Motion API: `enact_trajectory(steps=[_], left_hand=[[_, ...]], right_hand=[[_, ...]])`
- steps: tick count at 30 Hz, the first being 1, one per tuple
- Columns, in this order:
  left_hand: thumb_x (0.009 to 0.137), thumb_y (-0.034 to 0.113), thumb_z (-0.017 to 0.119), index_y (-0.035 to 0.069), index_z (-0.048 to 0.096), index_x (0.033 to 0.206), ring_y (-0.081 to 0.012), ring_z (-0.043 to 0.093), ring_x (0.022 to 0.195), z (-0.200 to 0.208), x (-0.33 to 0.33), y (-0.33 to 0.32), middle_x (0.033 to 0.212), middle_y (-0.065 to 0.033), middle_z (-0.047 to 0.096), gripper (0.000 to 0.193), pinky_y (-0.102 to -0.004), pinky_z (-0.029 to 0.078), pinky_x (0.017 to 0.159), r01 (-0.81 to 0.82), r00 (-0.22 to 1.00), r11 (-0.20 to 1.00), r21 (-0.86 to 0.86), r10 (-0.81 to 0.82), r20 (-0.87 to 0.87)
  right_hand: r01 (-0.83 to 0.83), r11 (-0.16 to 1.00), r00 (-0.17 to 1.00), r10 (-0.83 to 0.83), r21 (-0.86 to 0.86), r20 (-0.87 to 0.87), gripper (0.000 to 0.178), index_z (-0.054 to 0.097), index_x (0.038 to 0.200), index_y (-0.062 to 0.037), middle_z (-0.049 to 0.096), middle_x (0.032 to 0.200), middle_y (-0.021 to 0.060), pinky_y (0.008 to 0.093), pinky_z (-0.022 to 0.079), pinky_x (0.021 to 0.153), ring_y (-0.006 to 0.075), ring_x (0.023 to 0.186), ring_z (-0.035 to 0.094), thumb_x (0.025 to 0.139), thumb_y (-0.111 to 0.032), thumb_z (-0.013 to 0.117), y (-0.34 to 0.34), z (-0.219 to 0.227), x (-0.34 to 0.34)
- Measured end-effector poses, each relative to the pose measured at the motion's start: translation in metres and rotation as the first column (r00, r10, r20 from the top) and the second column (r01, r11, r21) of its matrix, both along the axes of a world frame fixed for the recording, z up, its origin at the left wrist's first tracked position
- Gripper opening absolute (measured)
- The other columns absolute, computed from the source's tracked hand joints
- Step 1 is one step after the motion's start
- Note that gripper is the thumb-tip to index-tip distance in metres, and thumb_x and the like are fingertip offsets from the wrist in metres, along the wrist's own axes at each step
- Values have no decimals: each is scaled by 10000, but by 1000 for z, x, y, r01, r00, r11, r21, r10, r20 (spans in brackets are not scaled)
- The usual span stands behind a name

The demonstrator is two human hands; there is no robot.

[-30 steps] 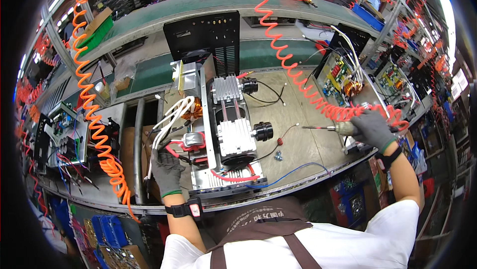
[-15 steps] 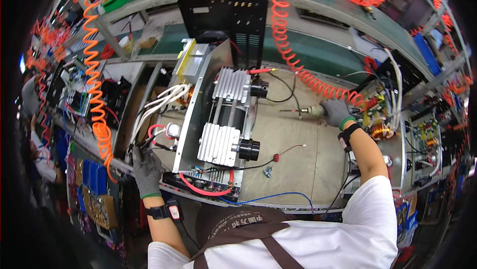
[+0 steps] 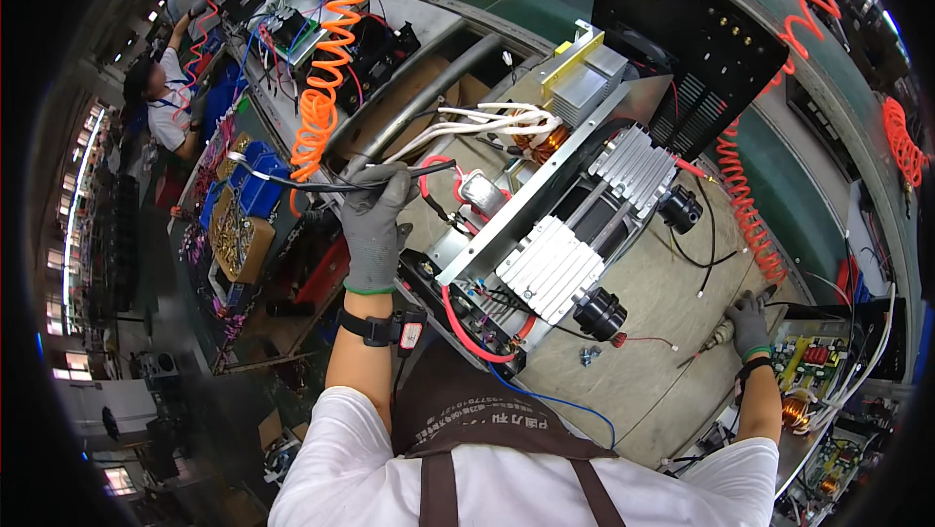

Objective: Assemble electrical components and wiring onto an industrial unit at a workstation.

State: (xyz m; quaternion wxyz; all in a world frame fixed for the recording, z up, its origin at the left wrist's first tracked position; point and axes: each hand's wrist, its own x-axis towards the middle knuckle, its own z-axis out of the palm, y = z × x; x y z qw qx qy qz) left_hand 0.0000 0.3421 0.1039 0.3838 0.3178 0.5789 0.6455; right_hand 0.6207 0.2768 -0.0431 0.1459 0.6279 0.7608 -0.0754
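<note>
Gripping black cable [image 3: 307, 185] left, driver [image 3: 722, 334] right, both hands [image 3: 373, 235] are gloved.

Holds left hand [image 3: 373, 235] up ahead of body, gloved in grey with green cuff [image 3: 370, 290], thumb and fingers curled closed near top. Runs left forearm [image 3: 358, 366] almost straight upward in view, with wrist nearly in line, strapped in black. Reaches right hand [image 3: 750, 324] well out to right, lower in view than left, likewise grey-gloved, with fingers bent into closed grip. Extends right forearm [image 3: 761, 415] forward, bare below white sleeve [image 3: 735, 461], with black band [image 3: 752, 367] at wrist. Spreads arms wide apart.
</note>
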Motion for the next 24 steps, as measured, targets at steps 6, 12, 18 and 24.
enact_trajectory(steps=[6, 12, 18, 24], left_hand=[[853, 401, 630, 135, 564, 1064, -120, 611, 699, -9, -13, 28, 890, -9, 634, 345, -238, 358, 394, 15, 987, 977, -212, 19, 157], [857, 491, 589, 160, 535, 1067, -76, 529, 621, -38, 5, 26, 775, 2, 568, 396, -209, 285, 428, 16, 992, 960, -281, 20, 122], [865, 460, 594, 121, 606, 967, -73, 548, 607, -44, -6, -3, 722, 10, 588, 354, -197, 332, 455, 158, 983, 958, -241, -176, -57], [846, 254, 681, -6, 656, 1028, -95, 594, 792, -52, -35, -2, 894, -25, 645, 319, -224, 477, 656, 437, 885, 898, -49, -439, -156]], right_hand=[[122, 982, 976, -92, -147, 198, 238, 635, 1025, -172, 469, 1326, 102, 460, 261, 1088, 313, 1325, 321, 826, -185, 505, -23, 4, 18], [273, 940, 938, -212, 205, -275, 279, 604, 989, -119, 614, 920, 134, 424, 471, 742, 347, 872, 591, 744, -20, 517, -34, 28, -67], [458, 887, 622, -365, -57, -692, 219, 616, 981, -94, 622, 853, 80, 324, 493, 656, 221, 703, 610, 784, -177, 668, -89, 15, -220], [639, 765, 512, -499, -78, -699, 347, 606, 960, -77, 569, 907, 113, 326, 488, 640, 218, 700, 602, 711, -245, 779, -114, -4, -295]])
